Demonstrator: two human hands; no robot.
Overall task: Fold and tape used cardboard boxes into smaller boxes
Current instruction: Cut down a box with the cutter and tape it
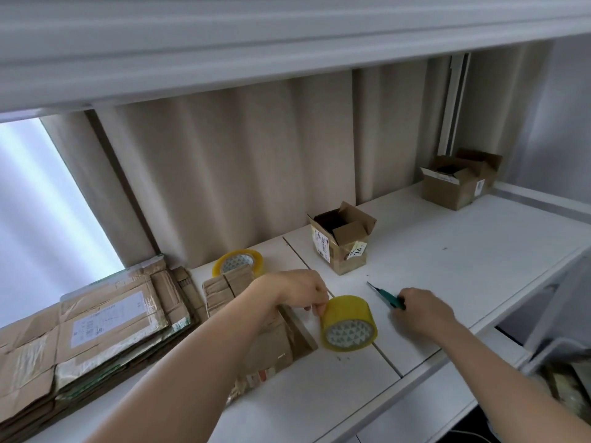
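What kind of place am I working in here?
Probably a home packing corner: a white tabletop against a beige curtain, a stack of flattened brown cardboard boxes, and two small open brown cardboard boxes.

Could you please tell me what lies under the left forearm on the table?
A flat piece of cardboard lies under the left forearm; the arm covers much of it, so its full shape stays hidden.

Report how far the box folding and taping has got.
Done, apparently: two small boxes stand on the white table, one mid-table, one at the far right, flaps still open. In hand: the left hand grips a yellow tape roll; the right hand holds a green-handled cutter. Left: the stack of flattened cardboard and a piece under the left forearm.
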